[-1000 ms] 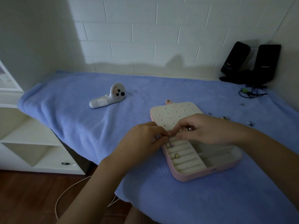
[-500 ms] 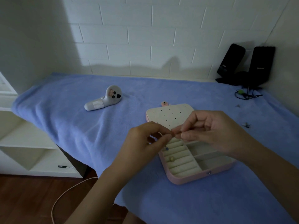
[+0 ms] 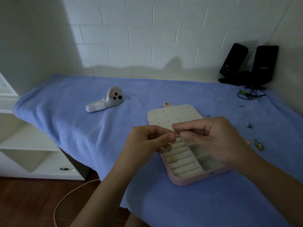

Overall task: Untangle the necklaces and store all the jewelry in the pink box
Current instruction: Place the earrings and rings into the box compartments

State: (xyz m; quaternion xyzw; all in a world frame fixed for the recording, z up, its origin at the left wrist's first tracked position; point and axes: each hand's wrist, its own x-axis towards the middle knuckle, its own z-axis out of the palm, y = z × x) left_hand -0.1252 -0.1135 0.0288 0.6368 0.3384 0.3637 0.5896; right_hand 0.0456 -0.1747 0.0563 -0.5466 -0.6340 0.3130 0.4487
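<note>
Though unreadable, speaker labels (image 3: 264,68) (jewelry (image 3: 175,132) mid-pinch)

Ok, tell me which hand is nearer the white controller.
Left. The left hand is at the left edge of the pink box, toward the white controller; the right hand is farther right, over the box.

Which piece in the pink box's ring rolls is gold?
The gold ring midway down the rolls; the bluish piece sits farther back, beside the left hand.
</note>
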